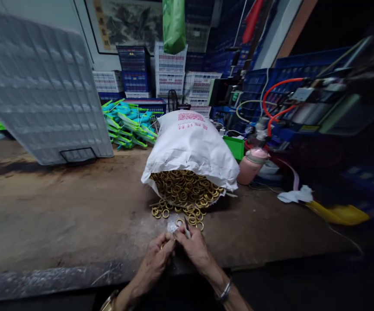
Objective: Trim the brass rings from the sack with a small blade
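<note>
Close to the table's front edge, my left hand is closed in a pinch on a gold-coloured ring, mostly hidden by the fingers. My right hand grips a small pointed knife, its dark tip sticking up past the thumb and pale lower part in the fist. The fingertips of both hands meet or nearly meet. Just beyond them, several loose rings lie on the table. They spill from the mouth of a white woven sack lying on its side, filled with the same gold-coloured rings.
A grey ribbed panel stands at the left of the wooden table. Green and blue plastic pieces are heaped behind. A pink bottle, a green tray and a machine with red hoses stand right of the sack.
</note>
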A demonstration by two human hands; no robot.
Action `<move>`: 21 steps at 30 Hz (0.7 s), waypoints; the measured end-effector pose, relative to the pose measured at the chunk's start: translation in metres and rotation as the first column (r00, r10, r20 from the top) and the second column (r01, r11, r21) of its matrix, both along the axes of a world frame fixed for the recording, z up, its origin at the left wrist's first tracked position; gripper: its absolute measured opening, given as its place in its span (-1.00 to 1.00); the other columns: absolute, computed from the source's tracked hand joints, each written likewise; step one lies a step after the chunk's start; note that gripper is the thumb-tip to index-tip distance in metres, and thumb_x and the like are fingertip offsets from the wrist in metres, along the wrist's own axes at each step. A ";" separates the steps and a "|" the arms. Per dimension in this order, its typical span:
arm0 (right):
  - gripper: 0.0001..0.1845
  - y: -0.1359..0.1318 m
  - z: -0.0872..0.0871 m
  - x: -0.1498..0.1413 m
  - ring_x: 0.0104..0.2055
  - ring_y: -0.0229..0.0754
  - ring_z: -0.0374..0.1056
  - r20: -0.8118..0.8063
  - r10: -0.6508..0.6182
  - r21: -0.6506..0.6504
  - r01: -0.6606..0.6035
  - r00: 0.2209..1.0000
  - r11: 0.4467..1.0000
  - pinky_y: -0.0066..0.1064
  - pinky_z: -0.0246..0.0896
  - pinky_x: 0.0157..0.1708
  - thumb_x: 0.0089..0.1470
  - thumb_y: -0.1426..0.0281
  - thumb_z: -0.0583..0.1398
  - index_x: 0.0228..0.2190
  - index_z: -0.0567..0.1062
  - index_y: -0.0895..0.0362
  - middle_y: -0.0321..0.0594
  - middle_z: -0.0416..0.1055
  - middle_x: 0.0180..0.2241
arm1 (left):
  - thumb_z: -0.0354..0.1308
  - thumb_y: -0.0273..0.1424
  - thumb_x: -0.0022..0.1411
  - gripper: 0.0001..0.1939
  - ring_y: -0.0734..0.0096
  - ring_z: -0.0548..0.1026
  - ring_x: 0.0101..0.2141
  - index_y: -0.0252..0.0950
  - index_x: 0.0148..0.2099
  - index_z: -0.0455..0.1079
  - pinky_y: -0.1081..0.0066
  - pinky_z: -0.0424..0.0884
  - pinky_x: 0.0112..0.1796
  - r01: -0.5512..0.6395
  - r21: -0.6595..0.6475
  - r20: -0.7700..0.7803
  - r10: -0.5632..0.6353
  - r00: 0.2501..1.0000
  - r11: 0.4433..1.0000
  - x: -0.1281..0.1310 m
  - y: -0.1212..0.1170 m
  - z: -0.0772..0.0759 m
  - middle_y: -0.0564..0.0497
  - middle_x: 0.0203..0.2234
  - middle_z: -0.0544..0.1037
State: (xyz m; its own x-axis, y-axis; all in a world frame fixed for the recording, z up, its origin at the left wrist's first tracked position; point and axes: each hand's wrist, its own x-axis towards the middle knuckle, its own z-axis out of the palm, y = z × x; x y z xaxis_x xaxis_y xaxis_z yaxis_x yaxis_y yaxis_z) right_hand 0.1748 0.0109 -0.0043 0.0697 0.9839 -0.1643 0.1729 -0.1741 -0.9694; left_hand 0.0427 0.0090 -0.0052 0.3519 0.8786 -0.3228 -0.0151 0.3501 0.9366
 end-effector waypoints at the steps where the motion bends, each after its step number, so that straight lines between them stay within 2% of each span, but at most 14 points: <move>1: -0.80 0.000 0.001 0.000 -0.53 -0.34 0.11 0.018 0.007 0.008 -0.007 1.000 1.000 -0.52 0.05 -0.48 -0.14 0.29 0.12 -0.61 0.35 0.17 -0.40 0.20 -0.64 | 0.12 -0.10 0.03 -0.65 0.66 0.06 -0.73 -0.29 -0.50 0.20 0.55 -0.08 -0.68 -0.001 -0.003 0.012 0.001 1.000 1.000 0.000 -0.001 0.000 0.21 -0.74 0.21; 7: -0.73 0.000 0.000 0.002 -0.59 -0.34 0.09 0.041 0.050 0.025 -0.051 0.998 0.998 -0.52 0.02 -0.55 -0.02 0.23 0.04 -0.56 0.36 0.15 -0.40 0.18 -0.67 | 0.17 -0.09 -0.03 -0.64 0.71 0.04 -0.75 -0.27 -0.46 0.18 0.56 -0.11 -0.69 -0.004 -0.134 0.164 0.026 0.986 0.991 0.000 -0.007 0.012 0.22 -0.72 0.24; 10: -0.72 -0.003 0.000 0.004 -0.57 -0.30 0.15 0.216 0.039 0.089 -0.060 0.976 0.994 -0.51 0.03 -0.52 0.03 0.26 -0.02 -0.52 0.38 0.14 -0.36 0.23 -0.64 | 0.21 -0.11 -0.06 -0.63 0.72 0.04 -0.75 -0.28 -0.46 0.19 0.57 -0.13 -0.69 -0.035 -0.174 0.196 0.070 0.978 0.984 -0.001 -0.009 0.016 0.22 -0.73 0.25; 13: -0.81 -0.011 0.004 0.004 -0.48 -0.26 0.23 0.468 0.092 0.163 -0.188 0.879 0.968 -0.50 0.02 -0.45 -0.05 0.46 -0.03 -0.48 0.38 0.11 -0.30 0.34 -0.56 | 0.22 -0.11 -0.07 -0.62 0.72 0.04 -0.75 -0.28 -0.46 0.18 0.57 -0.13 -0.68 -0.054 -0.170 0.202 0.088 0.975 0.984 -0.001 -0.009 0.014 0.21 -0.73 0.26; 15: -0.72 -0.016 0.007 0.003 -0.43 -0.24 0.26 0.594 0.146 0.140 -0.280 0.791 0.950 -0.50 0.01 -0.43 -0.21 0.59 -0.03 -0.44 0.38 0.10 -0.28 0.38 -0.50 | 0.22 -0.10 -0.07 -0.61 0.71 0.05 -0.74 -0.28 -0.46 0.17 0.57 -0.10 -0.67 -0.058 -0.134 0.218 0.086 0.972 0.989 -0.001 -0.008 0.010 0.21 -0.73 0.26; 18: -0.61 -0.020 0.012 0.001 -0.40 -0.22 0.28 0.693 0.178 0.081 -0.320 0.699 0.944 -0.49 -0.01 -0.42 -0.33 0.64 -0.05 -0.40 0.36 0.10 -0.26 0.40 -0.45 | 0.21 -0.08 -0.08 -0.60 0.68 0.07 -0.71 -0.28 -0.48 0.17 0.57 -0.06 -0.65 -0.059 -0.073 0.221 0.074 0.973 0.996 0.000 -0.008 0.006 0.21 -0.73 0.23; 21: -0.59 -0.020 0.015 0.000 -0.37 -0.22 0.30 0.721 0.186 0.058 -0.325 0.668 0.944 -0.50 -0.01 -0.40 -0.31 0.64 -0.06 -0.37 0.36 0.10 -0.25 0.42 -0.42 | 0.19 -0.06 -0.07 -0.59 0.67 0.06 -0.70 -0.28 -0.49 0.17 0.55 -0.06 -0.65 -0.057 -0.038 0.178 0.063 0.982 0.998 -0.001 -0.009 0.006 0.20 -0.72 0.22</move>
State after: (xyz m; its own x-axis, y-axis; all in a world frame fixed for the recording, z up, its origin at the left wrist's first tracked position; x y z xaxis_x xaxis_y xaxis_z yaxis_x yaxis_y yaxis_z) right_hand 0.1750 -0.0094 0.0109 -0.1630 0.9866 -0.0066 0.8211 0.1319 -0.5553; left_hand 0.0419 0.0003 0.0012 0.3534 0.8899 -0.2884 -0.2036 0.3741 0.9048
